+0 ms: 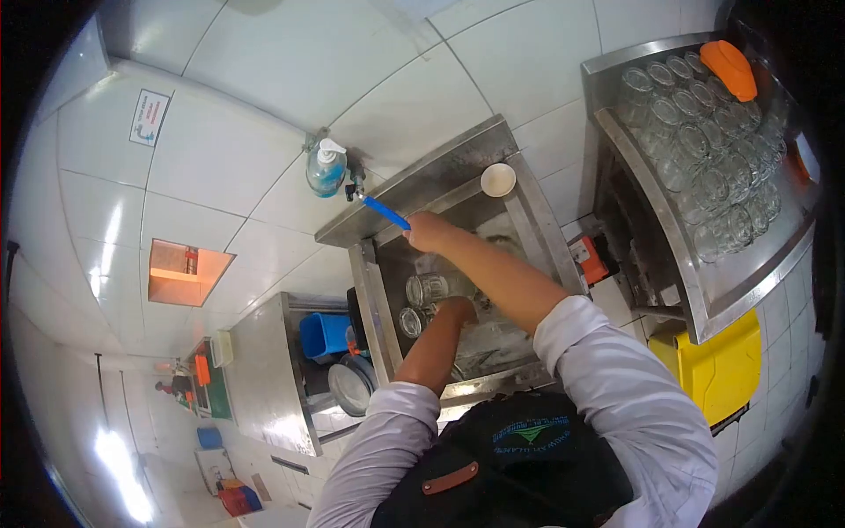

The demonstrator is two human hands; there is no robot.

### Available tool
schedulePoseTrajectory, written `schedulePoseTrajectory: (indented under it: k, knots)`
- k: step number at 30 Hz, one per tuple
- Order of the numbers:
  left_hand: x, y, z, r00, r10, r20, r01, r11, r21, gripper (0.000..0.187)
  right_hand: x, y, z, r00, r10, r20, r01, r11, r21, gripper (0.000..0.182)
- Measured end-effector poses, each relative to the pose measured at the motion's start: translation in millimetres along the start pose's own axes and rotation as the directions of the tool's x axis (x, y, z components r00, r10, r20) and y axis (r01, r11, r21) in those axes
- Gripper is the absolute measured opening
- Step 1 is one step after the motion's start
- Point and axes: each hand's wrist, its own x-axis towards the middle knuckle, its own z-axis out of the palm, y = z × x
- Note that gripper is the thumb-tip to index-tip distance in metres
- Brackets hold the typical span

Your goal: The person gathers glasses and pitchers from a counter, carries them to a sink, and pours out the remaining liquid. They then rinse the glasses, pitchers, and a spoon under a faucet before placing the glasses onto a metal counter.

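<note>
My right hand is closed round the lower end of a blue hose that comes from a tap on the wall. Below it, my left hand reaches down into a metal sink, its fingers hidden among the glassware. Beside the left hand lie a clear glass jar and another glass. More clear glassware and water show deeper in the sink, too blurred to separate.
A pump bottle of blue liquid hangs by the tap. On the sink's far corner sits a white bowl. To the right, a metal counter carries many upturned glasses and an orange item, with a yellow bin below.
</note>
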Motion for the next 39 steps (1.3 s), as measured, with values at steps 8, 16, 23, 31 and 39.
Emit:
schedulePoseTrajectory:
  k: [8,16,23,31,39]
  knots:
    - [8,-67,17,0.908,0.246,-0.34,-0.22,0.969,0.113,0.027,6,-2,-8,0.996,-0.065,0.056,0.071,0.99,-0.124,0.034]
    - [47,-54,62,0.805,-0.383,-0.452,-0.376,0.26,-0.889,0.032,13,-7,-14,0.939,0.054,0.34,-0.095,0.99,0.108,0.041]
    - [80,-38,74,0.838,-0.235,-0.492,-0.523,-0.093,-0.847,0.039,-3,-10,-11,0.965,0.058,0.257,-0.104,0.981,0.167,0.048]
    - [66,-18,71,0.917,-0.321,-0.238,-0.393,-0.615,-0.684,0.037,-3,2,7,0.994,0.008,0.111,-0.013,0.999,0.042,0.044]
    - [54,-29,87,0.884,-0.353,-0.307,-0.468,-0.652,-0.597,0.03,-10,-7,-15,0.99,0.034,0.135,-0.02,0.995,-0.102,0.04]
